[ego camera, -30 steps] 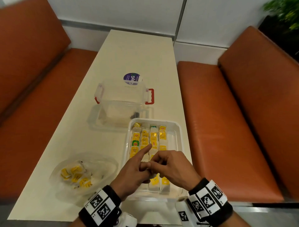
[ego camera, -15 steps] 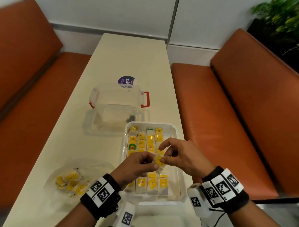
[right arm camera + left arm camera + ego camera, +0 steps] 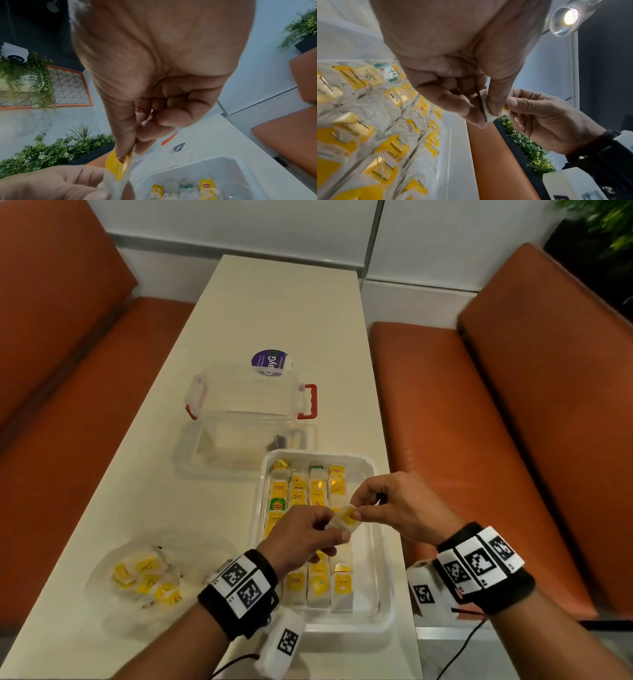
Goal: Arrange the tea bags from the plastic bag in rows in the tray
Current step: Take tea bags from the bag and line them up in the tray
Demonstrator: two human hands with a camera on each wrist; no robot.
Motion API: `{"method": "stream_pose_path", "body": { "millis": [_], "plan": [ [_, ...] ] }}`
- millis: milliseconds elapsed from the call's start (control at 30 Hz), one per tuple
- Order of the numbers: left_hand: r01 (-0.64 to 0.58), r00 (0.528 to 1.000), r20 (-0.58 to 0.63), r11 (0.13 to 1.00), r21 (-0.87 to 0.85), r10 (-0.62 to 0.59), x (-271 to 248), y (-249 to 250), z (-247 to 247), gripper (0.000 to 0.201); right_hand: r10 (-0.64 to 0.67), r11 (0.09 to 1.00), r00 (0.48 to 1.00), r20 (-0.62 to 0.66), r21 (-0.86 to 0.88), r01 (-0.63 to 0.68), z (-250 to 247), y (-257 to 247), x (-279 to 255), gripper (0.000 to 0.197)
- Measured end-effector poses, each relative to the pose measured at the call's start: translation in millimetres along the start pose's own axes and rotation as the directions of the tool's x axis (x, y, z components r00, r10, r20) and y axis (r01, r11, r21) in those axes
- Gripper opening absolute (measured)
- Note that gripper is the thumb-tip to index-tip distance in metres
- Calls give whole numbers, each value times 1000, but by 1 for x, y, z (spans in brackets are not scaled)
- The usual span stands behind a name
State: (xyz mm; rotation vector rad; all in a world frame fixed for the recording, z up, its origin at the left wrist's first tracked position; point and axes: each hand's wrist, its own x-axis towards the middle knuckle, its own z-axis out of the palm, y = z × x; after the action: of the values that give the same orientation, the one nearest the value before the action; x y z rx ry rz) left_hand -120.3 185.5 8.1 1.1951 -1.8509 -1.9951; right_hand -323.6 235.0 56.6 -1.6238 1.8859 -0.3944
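We see both hands raised above the tray (image 3: 378,563), sharing one tea bag (image 3: 346,518); the left hand (image 3: 301,537) pinches its white pouch between thumb and curled fingers, and the right hand (image 3: 400,508) pinches the yellow tag end between thumb and forefinger, its other fingers curled in. From the left wrist we see the pouch (image 3: 485,108) squeezed under the thumb, with the right hand (image 3: 544,121) gripping just beside it; from the right wrist we see the yellow tag (image 3: 115,165) under the thumb tip and the left hand (image 3: 51,182) blurred at the bottom edge.

The tray sits on the desk (image 3: 274,313) near its right edge; in it tea bags (image 3: 298,494) lie side by side in rows, most with yellow tags, one with a green tag (image 3: 278,504); the strip along its right wall holds none; more rows (image 3: 320,582) show near us, partly hidden by the left hand. The held bag hangs above the middle of the tray, clear of the rows.

To the left of the tray, near the front of the desk, the plastic bag (image 3: 150,577) lies crumpled with several yellow-tagged tea bags inside; beyond the tray stands a clear box (image 3: 246,412) with red latches (image 3: 310,402), and behind it a round purple sticker (image 3: 270,362); orange seats (image 3: 479,440) flank the desk.
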Motion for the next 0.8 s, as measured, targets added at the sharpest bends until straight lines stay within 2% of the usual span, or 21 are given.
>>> {"method": "stream_pose_path", "body": {
  "millis": [167, 400, 500, 700, 800],
  "plan": [
    [55, 997, -49, 995, -78, -59, 5, -4, 3, 27, -6, 994, 1000, 0, -106, 6, -14, 12, 16, 9],
    [52, 981, -178, 985, -164, -81, -13, -11, -7, 14, 46, 908, 997, -64, -413, -69, -24, 40, 65, 10],
    [36, 971, -225, 977, -211, -85, -28, -16, -12, 13, 85, 886, 995, -47, -453, -97, -21, 51, 83, 9],
    [23, 953, -287, 968, -248, -96, -50, -26, -16, 12, 80, 854, 997, 22, -517, -58, -7, 57, 109, 7],
    [20, 950, -296, 966, -258, -99, -56, -30, -14, 20, 61, 805, 998, 20, -592, -37, 2, 57, 116, 11]
  ]
}}
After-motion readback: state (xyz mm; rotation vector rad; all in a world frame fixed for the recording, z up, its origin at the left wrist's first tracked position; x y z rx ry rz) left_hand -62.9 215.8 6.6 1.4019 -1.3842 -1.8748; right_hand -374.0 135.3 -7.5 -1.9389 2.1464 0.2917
